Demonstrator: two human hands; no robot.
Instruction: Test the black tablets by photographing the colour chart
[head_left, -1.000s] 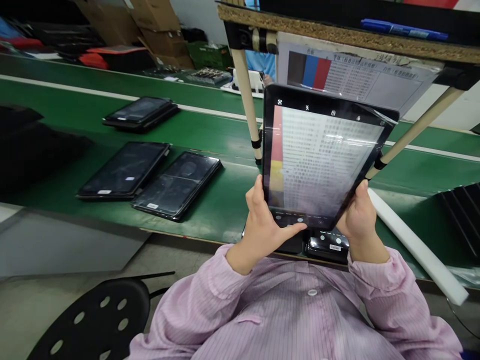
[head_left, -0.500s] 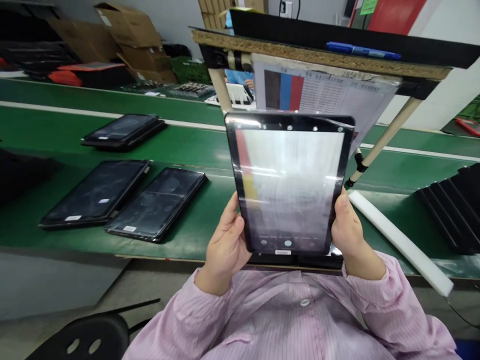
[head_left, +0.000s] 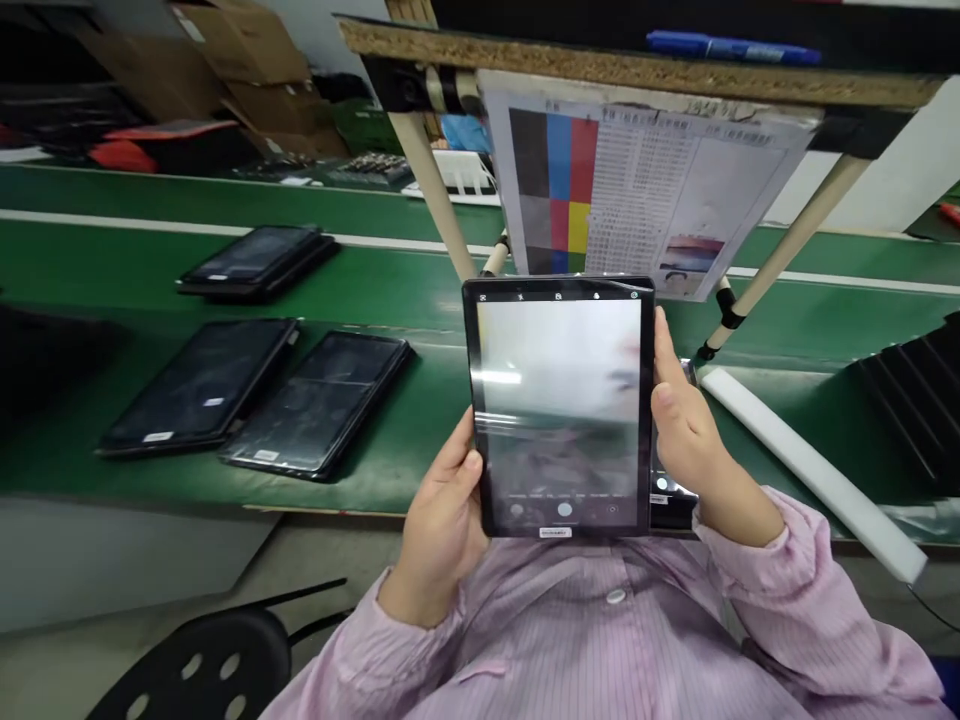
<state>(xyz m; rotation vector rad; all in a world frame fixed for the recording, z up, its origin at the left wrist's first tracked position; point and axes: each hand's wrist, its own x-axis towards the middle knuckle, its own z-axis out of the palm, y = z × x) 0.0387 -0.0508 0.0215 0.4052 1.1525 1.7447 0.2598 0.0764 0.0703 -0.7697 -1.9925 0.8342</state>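
Observation:
I hold a black tablet (head_left: 559,400) upright in front of my chest, its lit screen showing a blurred camera view. My left hand (head_left: 442,520) grips its lower left edge with fingers wrapped behind. My right hand (head_left: 686,430) clasps the right edge, thumb along the frame. Behind the tablet hangs a printed test chart (head_left: 637,170) with coloured squares and dense text, fixed under a wooden shelf (head_left: 615,65).
A green conveyor belt (head_left: 420,290) carries three dark tablets at left (head_left: 202,385) (head_left: 319,400) (head_left: 259,258). A white foam bar (head_left: 810,465) lies at right beside black trays (head_left: 911,395). Another device (head_left: 667,490) lies below my right hand. Cardboard boxes (head_left: 247,60) stand behind; a black stool (head_left: 202,670) sits lower left.
The tablet has come down and toward me, away from the chart, and now stands straight. Its screen image changed from the chart text to a blur. My right hand shifted higher on the edge.

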